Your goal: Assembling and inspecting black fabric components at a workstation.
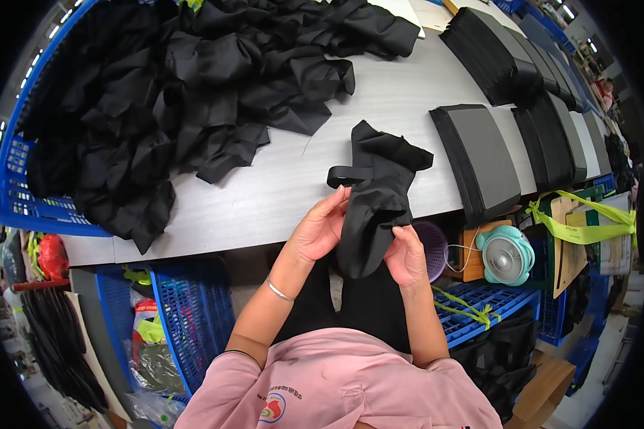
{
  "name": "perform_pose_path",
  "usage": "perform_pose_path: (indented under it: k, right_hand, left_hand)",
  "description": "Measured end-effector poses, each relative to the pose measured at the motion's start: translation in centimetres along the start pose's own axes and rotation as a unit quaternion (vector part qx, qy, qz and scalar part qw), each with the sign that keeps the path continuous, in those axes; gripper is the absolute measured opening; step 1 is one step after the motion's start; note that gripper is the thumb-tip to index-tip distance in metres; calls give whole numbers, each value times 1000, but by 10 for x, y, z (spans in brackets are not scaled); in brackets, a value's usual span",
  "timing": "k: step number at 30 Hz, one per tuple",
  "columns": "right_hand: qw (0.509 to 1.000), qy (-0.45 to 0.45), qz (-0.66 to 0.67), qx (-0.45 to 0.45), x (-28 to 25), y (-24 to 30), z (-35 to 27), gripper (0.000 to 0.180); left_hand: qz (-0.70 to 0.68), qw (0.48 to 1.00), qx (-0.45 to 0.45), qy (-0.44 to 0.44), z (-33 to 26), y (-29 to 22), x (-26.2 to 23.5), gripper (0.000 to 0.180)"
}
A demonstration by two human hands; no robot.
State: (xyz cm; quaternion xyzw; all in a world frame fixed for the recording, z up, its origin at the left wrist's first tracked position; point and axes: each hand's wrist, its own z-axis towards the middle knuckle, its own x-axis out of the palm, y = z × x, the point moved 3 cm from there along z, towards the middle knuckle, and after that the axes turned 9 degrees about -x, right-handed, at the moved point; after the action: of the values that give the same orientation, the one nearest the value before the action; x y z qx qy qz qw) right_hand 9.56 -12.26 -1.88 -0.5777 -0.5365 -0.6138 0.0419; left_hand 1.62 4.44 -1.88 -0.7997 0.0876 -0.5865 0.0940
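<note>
Pale counter point(390, 89) ahead; a black fabric piece point(379, 189) crosses above its near edge, lengthwise near to far; left hand point(324, 227), nearer the strap loop point(350, 174), pinches its left side, right hand point(406, 259) its right.

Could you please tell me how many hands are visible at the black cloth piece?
2: the left hand at the left edge of the black cloth piece, below its loop, and the right hand at its lower right. Some fingers are partly hidden.
</note>
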Motion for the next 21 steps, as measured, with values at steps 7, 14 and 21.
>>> perform_pose_path:
  k: [7,14,21]
  right_hand:
    - [980,-20,191,44,-6,1,1,44]
    - [991,43,113,57,-28,-4,13,46]
    - [787,-126,-537,-276,10,14,26,15]
  left_hand:
    - [-89,990,-87,69,6,-2,-10,33]
    - [59,998,25,20,5,-8,2,39]
    - [481,752,340,-294,-11,-19,-3,46]
